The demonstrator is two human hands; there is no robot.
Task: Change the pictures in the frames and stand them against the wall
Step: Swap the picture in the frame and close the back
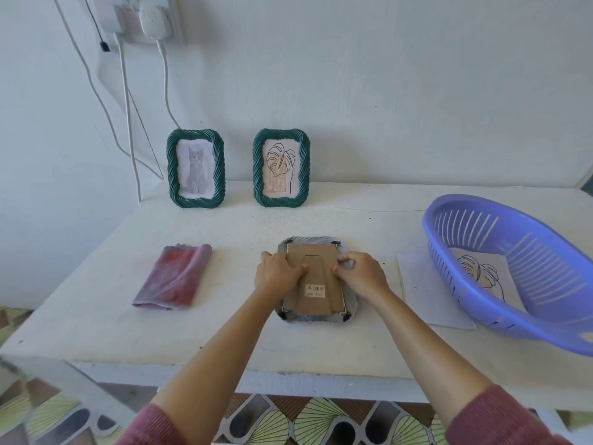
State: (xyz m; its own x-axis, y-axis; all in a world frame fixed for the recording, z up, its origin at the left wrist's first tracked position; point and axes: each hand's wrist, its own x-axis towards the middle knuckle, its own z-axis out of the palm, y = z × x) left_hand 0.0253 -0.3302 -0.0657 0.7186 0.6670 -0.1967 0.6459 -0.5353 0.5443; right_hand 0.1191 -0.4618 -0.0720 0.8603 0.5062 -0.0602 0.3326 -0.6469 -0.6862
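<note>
A grey-rimmed picture frame (350, 308) lies face down in the middle of the white table, its brown cardboard back (316, 271) up. My left hand (277, 273) rests on the back's left edge with its thumb pressing the cardboard. My right hand (361, 273) lies at the right edge, thumb on the cardboard and fingers curled at the frame's rim. Two green frames stand against the wall: one with a cat picture (195, 168), one with a leaf drawing (281, 167).
A folded pink-grey cloth (175, 276) lies to the left. At the right, a purple plastic basket (526, 313) holds a leaf drawing (481, 273) and sits partly on a white sheet (423, 293). Chargers and cables (128, 130) hang at the wall's left.
</note>
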